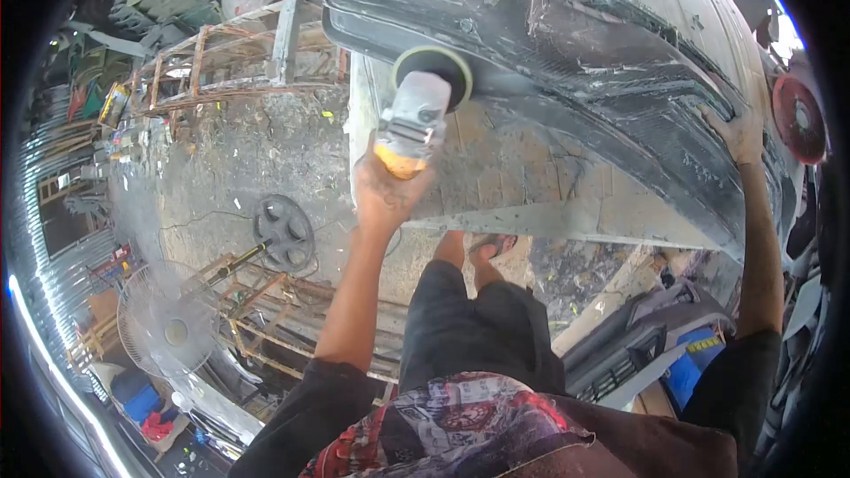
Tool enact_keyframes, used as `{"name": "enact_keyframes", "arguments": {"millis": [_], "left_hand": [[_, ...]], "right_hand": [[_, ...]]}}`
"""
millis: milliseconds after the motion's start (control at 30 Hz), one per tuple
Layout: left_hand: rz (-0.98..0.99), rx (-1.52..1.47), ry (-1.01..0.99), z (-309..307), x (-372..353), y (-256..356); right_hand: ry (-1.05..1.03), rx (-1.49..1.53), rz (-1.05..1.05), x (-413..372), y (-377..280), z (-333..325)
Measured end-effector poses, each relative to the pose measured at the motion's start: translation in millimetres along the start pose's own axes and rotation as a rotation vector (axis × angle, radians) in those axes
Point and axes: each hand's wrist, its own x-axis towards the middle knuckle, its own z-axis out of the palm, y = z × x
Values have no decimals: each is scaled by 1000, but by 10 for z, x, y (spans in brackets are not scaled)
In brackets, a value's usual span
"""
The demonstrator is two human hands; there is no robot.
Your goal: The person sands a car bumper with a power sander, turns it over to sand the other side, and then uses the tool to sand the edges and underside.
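An angle grinder (418, 111) with a round sanding disc (447, 66) is in my left hand (392, 190), whose fingers are wrapped round its body. The disc is against or just beside the lower left edge of a dark, dusty car bumper (611, 62); exact contact cannot be told. My right hand (739, 134) grips the bumper near its right end, the thumb and fingers partly hidden in its contour. The bumper lies across a pale work table (522, 168), its surface scuffed and coated with powder.
A rusty metal frame (199, 62) stands at the upper left. A standing fan (173, 327) and a wheel-shaped base (283, 232) are at the lower left. A red round fan-like object (799, 119) is at the far right. Dark grille parts (620, 358) lie beside my legs.
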Motion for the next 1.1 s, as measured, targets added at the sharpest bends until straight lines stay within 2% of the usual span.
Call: {"name": "enact_keyframes", "arguments": {"millis": [133,200,300,433,500,600,667,733,800,833,900,933,1033,1067,1100], "left_hand": [[37,-129,-95,139,132,-208],[149,120,-104,130,177,-195],[106,94,-171,75,239,22],[114,31,-135,65,282,-119],[-13,-156,-136,5,267,-16],[-35,-258,-66,-181,145,20],[-104,-219,-29,-363,17,59],[-213,-237,-41,-529,-138,40],[-262,-206,-31,-682,-311,114],[-262,-206,-40,-688,-415,165],[-344,-369,145,-687,-644,273],[-336,-366,156,-663,-753,300],[-371,-495,412,-448,-1081,543],[-361,-491,422,-387,-1165,618],[-328,-598,360,-323,-1266,681]], "right_hand": [[-5,-10,-13,7,72,48],[-21,-114,56,10,31,39],[-24,-96,22,23,24,23],[2,-78,-12,24,26,29],[63,-55,-75,17,-2,4],[55,-29,-77,2,70,22],[-5,-3,-17,-26,-185,-184],[-24,-49,-5,-39,-175,-219],[-245,-176,140,-16,-308,-412],[-248,-177,148,-28,-132,-336],[143,124,-154,-28,131,-59],[151,130,-161,-30,191,-93],[85,433,-98,-38,234,-130],[92,442,-106,-34,265,-112],[112,613,-112,-25,292,-100]]}}
